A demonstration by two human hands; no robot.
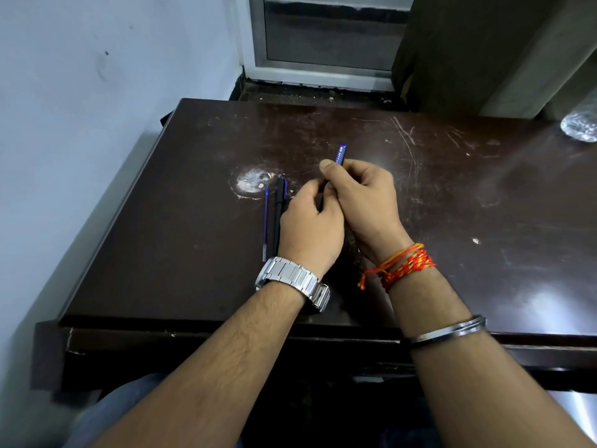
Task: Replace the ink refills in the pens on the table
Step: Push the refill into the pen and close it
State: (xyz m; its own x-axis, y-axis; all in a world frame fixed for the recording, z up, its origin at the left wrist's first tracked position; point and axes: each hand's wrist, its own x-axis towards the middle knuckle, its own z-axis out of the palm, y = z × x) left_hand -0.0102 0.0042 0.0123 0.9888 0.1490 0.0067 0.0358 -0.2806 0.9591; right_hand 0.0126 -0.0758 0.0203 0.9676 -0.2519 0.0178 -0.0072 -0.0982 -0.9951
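Note:
My right hand is closed around a blue and black pen whose far end sticks up past my thumb. My left hand meets it from the left, with fingers pinched at the pen's near end, which is hidden between the hands. On the dark brown table, just left of my left hand, a black pen lies lengthwise. A thin blue ink refill lies parallel beside it on the left.
A white scuffed patch marks the table near the far ends of the pen and refill. A clear plastic object sits at the far right edge. A wall runs along the left, a window frame behind.

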